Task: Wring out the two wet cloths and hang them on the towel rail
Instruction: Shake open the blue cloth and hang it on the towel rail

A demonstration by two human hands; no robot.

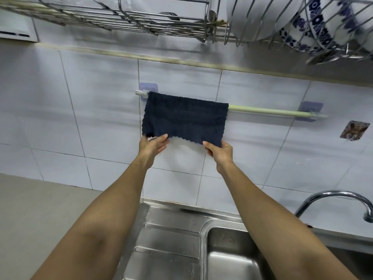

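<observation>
Left hand [152, 145] and right hand [219, 151], both raised to the wall, each pinch a lower corner of a dark blue cloth [184, 118] between thumb and fingers; the remaining fingers are loosely curled, and neither hand holds anything else. The cloth is draped over the left half of the towel rail [268, 112], its upper fold reaching the left adhesive bracket [148, 88] and its hanging edge drawn flat between the hands. The right half of the rail, up to the right bracket [310, 112], is bare. Below lie the steel sink [228, 257] with its ribbed draining board [169, 239]; the tap [339, 201] curves in at the right. A wire dish rack [141, 19] holding patterned bowls [321, 27] hangs above. The second cloth is not in view. Probable hazards: uneven downward pull could slide the cloth off the rail into the sink, and heavy tugging could loosen the stuck-on brackets.
</observation>
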